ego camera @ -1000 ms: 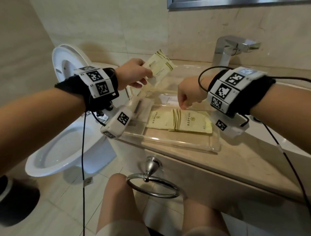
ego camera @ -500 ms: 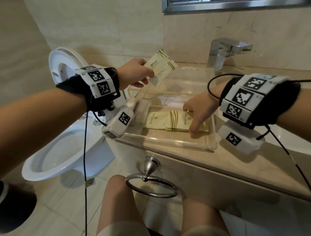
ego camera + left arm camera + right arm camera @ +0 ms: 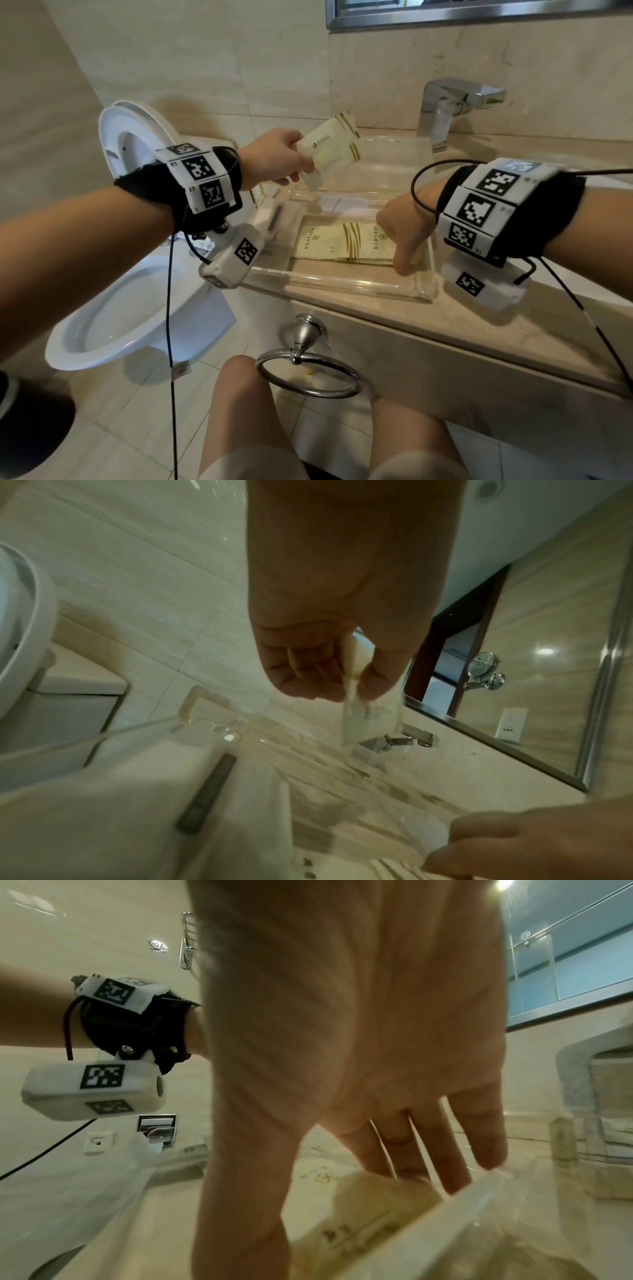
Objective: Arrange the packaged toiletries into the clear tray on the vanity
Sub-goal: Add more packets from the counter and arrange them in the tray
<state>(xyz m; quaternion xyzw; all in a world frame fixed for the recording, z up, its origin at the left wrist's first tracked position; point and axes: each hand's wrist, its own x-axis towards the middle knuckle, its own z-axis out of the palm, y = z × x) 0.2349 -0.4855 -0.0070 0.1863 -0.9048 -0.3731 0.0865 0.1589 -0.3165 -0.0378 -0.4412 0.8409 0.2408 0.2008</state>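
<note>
A clear tray sits on the beige vanity. Two cream packets lie flat in it, one on the left and one on the right, overlapping in the middle. My right hand reaches down into the tray; its straight fingers and thumb touch the right end of the right packet. My left hand hovers over the tray's back left corner and pinches a small stack of cream packets between thumb and curled fingers. The held packets hang edge-on in the left wrist view.
A white box with a dark strip lies at the tray's left end. A chrome faucet stands behind the tray. A toilet is at the left, and a towel ring hangs on the vanity front above my knees.
My right hand came down from above the tray and now touches the right packet. My left hand stays in place with its packets.
</note>
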